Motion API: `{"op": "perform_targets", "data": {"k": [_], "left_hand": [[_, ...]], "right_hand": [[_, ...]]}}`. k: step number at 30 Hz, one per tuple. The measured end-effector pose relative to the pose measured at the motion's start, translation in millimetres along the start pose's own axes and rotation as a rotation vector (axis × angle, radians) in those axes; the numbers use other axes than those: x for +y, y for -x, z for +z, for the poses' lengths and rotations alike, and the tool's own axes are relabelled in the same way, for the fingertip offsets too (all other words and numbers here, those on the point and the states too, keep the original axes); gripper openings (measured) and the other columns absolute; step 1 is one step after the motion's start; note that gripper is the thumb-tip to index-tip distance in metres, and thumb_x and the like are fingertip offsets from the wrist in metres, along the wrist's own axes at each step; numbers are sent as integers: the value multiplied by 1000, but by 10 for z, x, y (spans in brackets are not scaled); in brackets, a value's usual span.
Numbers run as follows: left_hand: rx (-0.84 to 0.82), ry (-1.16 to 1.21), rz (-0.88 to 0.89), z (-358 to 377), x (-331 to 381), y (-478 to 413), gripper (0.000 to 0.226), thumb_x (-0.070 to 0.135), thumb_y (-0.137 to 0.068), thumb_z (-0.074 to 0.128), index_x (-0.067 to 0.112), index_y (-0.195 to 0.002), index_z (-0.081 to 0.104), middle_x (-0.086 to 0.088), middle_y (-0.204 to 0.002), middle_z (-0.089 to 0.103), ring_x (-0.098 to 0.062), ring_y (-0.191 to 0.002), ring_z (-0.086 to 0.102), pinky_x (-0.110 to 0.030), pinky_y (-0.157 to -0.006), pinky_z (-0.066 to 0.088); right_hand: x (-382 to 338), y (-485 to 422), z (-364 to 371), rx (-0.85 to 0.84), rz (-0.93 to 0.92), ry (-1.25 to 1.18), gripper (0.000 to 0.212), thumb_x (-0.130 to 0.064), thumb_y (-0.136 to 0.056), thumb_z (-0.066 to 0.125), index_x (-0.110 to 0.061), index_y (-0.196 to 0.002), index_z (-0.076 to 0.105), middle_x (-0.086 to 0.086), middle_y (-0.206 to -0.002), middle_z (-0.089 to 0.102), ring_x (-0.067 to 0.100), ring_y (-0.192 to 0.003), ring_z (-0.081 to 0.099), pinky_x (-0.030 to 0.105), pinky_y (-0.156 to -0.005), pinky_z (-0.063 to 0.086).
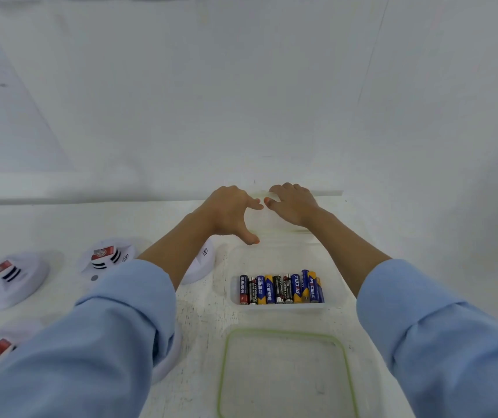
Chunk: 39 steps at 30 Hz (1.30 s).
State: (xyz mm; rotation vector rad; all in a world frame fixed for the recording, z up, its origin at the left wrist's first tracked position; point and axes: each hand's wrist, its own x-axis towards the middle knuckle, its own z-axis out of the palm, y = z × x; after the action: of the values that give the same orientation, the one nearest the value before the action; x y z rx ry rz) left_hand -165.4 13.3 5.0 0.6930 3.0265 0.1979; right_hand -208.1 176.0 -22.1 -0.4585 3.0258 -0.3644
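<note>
My left hand (229, 212) and my right hand (293, 203) reach to the far side of the white table (202, 321), thumbs almost touching. Between them is a blurred clear plastic piece (275, 224) with a faint green edge. The left thumb and fingers curve round its left side, and the right fingers curl over its far edge. Just nearer stands a clear tray (281, 307) with several AA batteries (281, 288) lying side by side. A clear lid with a green rim (225, 357) lies flat at the near edge.
Several white round smoke detectors with red labels lie on the left: one (9, 279), another (107, 257), and a third (202, 263) partly hidden behind my left forearm. A white wall rises right behind the table. Blue sleeves cover both forearms.
</note>
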Motion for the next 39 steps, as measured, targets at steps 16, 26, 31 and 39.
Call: {"op": "perform_targets", "data": {"k": [16, 26, 31, 39], "left_hand": [[-46, -2, 17, -54, -14, -5, 76, 48, -66, 78, 21, -132, 52, 10, -138, 51, -10, -109, 56, -17, -81, 28], [-46, 283, -75, -67, -18, 72, 79, 40, -66, 81, 22, -135, 48, 0, -139, 49, -16, -125, 47, -28, -100, 35], [-60, 311, -82, -75, -12, 138, 69, 34, -70, 80, 21, -131, 52, -1, -136, 49, -16, -125, 44, -27, -97, 35], [130, 472, -2, -118, 132, 391, 61, 35, -77, 74, 24, -133, 51, 4, -141, 48, -13, -132, 39, -26, -107, 26]], "right_hand": [[5, 58, -14, -2, -14, -32, 47, -39, -98, 32, -15, -137, 38, 10, -139, 41, 27, -128, 36, 36, -105, 25], [7, 214, -216, 11, -65, -415, 45, -31, -98, 40, -16, -140, 35, -1, -148, 32, 17, -136, 31, 29, -110, 25], [1, 384, -332, -45, -75, -374, 46, -33, -97, 43, -18, -140, 36, -3, -149, 31, 15, -137, 29, 24, -105, 23], [-24, 763, -362, -13, -61, -437, 48, -33, -95, 46, -19, -140, 36, -2, -149, 31, 16, -136, 30, 24, -102, 25]]}}
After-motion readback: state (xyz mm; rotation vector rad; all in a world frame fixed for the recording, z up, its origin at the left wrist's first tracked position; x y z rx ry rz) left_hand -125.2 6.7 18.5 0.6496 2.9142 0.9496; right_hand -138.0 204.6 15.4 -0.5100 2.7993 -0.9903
